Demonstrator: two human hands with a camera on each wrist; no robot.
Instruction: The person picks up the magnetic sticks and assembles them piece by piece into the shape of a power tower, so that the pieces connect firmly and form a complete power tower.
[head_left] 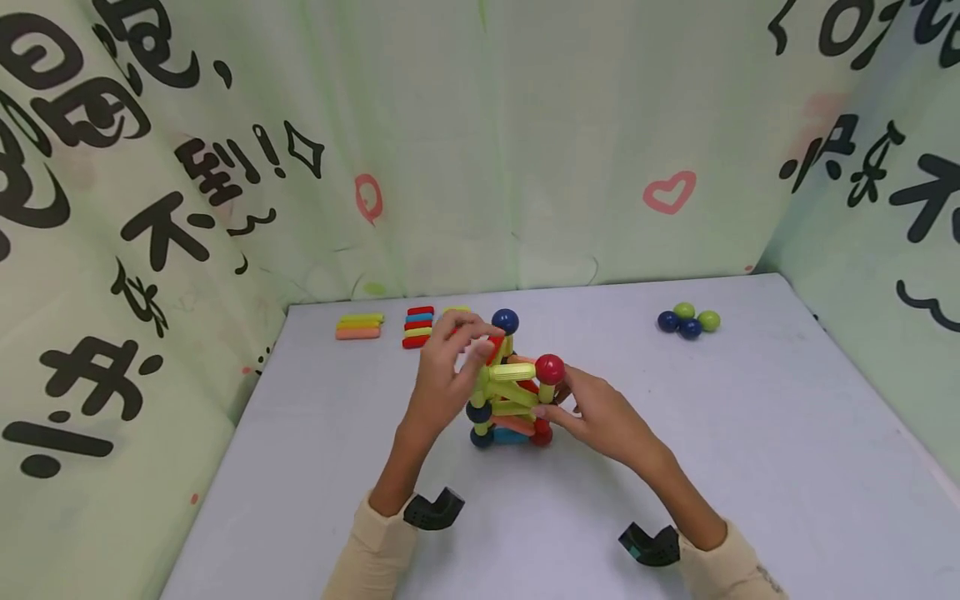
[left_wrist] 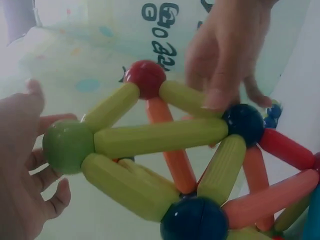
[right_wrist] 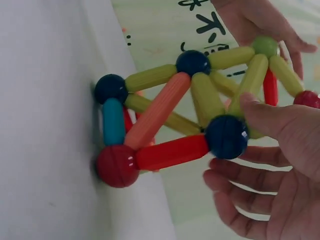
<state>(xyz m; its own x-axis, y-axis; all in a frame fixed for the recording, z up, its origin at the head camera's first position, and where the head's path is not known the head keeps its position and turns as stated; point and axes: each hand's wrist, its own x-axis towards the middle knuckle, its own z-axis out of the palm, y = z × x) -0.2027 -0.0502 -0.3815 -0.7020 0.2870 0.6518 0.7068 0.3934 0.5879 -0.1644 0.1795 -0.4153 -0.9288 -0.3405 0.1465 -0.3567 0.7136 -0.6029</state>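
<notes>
A magnetic ball-and-rod structure [head_left: 513, 372] stands mid-table, built of yellow, orange, red and blue rods joined by coloured balls. My left hand [head_left: 442, 375] is at its upper left, pinching a red rod [head_left: 495, 350] between thumb and fingertips. In the left wrist view the same hand [left_wrist: 20, 160] is beside the green ball [left_wrist: 69, 146], its fingers partly hidden behind it. From the right, my right hand [head_left: 603, 412] grips the structure. In the right wrist view its thumb [right_wrist: 260, 112] presses the yellow rod by a dark blue ball [right_wrist: 226, 136], with fingers bent behind.
Yellow and orange rods [head_left: 360, 321] lie at the back left of the white table [head_left: 315, 417]. Beside them sits a stack of red, blue and yellow rods [head_left: 418, 327]. Several blue and green balls [head_left: 688, 327] cluster at the back right. Curtains [head_left: 570, 150] with writing surround the table.
</notes>
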